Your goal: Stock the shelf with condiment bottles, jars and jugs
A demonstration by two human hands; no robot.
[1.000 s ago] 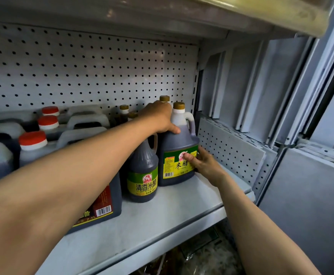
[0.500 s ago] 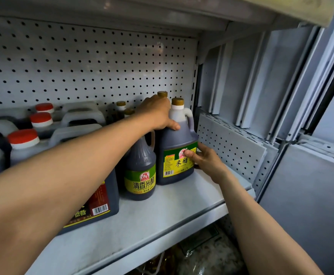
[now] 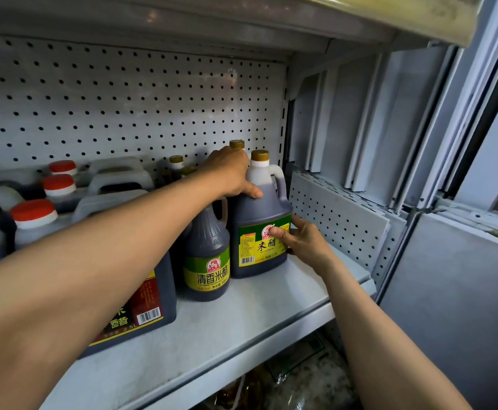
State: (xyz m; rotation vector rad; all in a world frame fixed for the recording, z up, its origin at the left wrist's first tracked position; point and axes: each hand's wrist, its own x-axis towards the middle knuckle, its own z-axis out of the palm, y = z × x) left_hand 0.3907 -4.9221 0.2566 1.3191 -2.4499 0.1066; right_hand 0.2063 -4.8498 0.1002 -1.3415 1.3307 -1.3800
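Note:
A dark vinegar jug [image 3: 259, 229] with a gold cap and a yellow-green label stands at the right end of the white shelf [image 3: 241, 321]. My left hand [image 3: 231, 173] grips its shoulder from above, thumb on the front. My right hand [image 3: 299, 241] holds its lower right side, thumb on the label. A smaller dark bottle [image 3: 207, 255] with a green-yellow label stands just left of it. More gold-capped bottles [image 3: 176, 165] stand behind, partly hidden by my left hand.
Large dark jugs with red caps [image 3: 34, 213] fill the shelf's left part. A pegboard back wall [image 3: 123, 108] and a perforated side panel [image 3: 336, 220] close the shelf. Bagged goods [image 3: 295, 386] lie below. Another shelf [image 3: 241, 19] sits overhead.
Both hands stay on the jug at the shelf's right end; the jug sits slightly further back and my view has shifted a little.

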